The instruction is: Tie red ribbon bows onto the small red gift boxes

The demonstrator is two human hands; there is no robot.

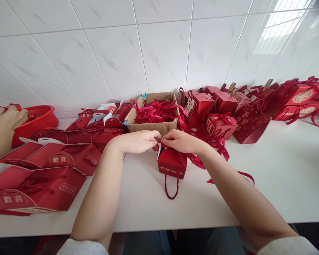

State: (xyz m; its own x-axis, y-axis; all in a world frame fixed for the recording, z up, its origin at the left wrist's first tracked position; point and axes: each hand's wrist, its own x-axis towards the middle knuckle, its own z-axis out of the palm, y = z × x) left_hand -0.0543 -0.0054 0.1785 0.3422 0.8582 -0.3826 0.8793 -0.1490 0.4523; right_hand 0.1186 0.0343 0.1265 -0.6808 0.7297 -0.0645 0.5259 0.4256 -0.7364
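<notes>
A small red gift box [172, 162] with a twisted cord handle [171, 197] sits on the white table in front of me, its handle hanging toward my side. My left hand [146, 141] is at the box's upper left flap, its fingers bent and pressed together at the edge. Across from it, my right hand [179, 141] pinches the top flap of the same box, the fingertips of both hands close together. Just behind them stands a cardboard carton [152, 126] filled with red ribbons [156, 110].
Red boxes [60, 159] lie in rows at left. Beyond them is a red basin [44, 122] beside another person's hand [6, 118]. Finished-looking red gift boxes [223, 101] and a red bag [250, 120] line the tiled wall at right. A loose ribbon [246, 174] lies on the table [276, 177].
</notes>
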